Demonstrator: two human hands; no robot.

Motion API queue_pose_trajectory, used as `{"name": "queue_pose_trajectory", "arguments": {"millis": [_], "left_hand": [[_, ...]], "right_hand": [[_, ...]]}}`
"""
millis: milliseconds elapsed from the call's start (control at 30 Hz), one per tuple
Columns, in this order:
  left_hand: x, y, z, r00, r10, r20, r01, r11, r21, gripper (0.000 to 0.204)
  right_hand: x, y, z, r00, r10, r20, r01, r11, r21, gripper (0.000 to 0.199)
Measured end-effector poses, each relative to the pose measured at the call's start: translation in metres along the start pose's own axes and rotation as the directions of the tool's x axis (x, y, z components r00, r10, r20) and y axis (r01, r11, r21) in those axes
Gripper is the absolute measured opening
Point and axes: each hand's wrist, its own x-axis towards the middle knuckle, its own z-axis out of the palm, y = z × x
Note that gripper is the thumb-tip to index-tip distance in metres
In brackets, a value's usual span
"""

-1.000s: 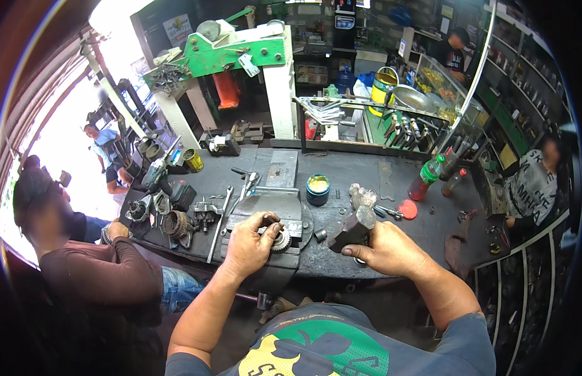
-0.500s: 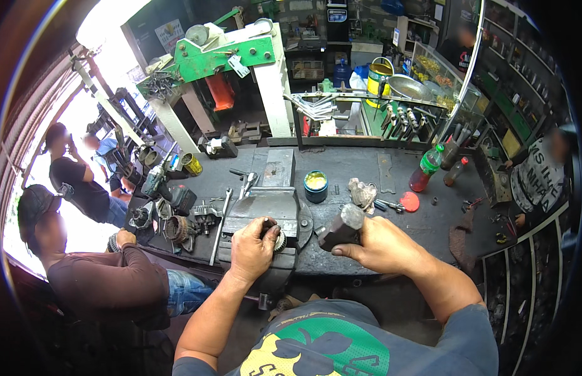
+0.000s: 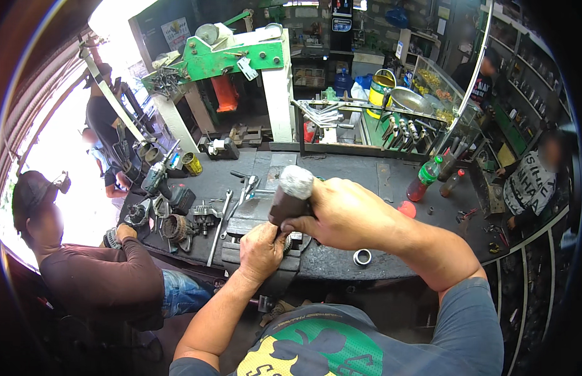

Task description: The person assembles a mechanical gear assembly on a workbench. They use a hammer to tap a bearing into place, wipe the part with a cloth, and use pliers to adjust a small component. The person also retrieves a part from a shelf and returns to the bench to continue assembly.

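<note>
My right hand [image 3: 341, 210] grips a hammer [image 3: 293, 188], its worn grey head raised above the vise and just over my left hand. My left hand [image 3: 261, 252] is closed at the front of the dark bench vise [image 3: 241, 222], against a toothed metal part [image 3: 289, 241] at the jaws. Whatever its fingers pinch is hidden by the hammer and my right hand. On the bench to the right of the vise sits a shiny metal ring [image 3: 361, 257].
A person in a brown top [image 3: 103, 282] works at the left, beside a cordless drill [image 3: 154, 178] and alternator parts [image 3: 175, 229]. Long wrenches [image 3: 221, 225] lie left of the vise. Bottles [image 3: 425, 178] stand at the right; another person [image 3: 532, 178] is beyond.
My right hand and the hammer have moved left, from beside the vise to over my left hand. My left hand stays at the toothed part. The view has shifted slightly.
</note>
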Motion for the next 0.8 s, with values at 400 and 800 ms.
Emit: {"name": "queue_pose_trajectory", "arguments": {"millis": [400,800], "left_hand": [[0.001,-0.008,0.009,0.991,0.091,-0.099,-0.102,0.988,-0.114,0.019],[0.002,-0.011,0.004,0.999,0.036,0.011,-0.035,0.996,-0.086,0.019]], "right_hand": [[0.017,-0.02,-0.027,0.987,-0.132,-0.095,0.132,0.991,-0.008,0.049],[0.017,-0.01,0.0,0.976,0.147,0.161,-0.121,0.98,-0.158,0.063]]}}
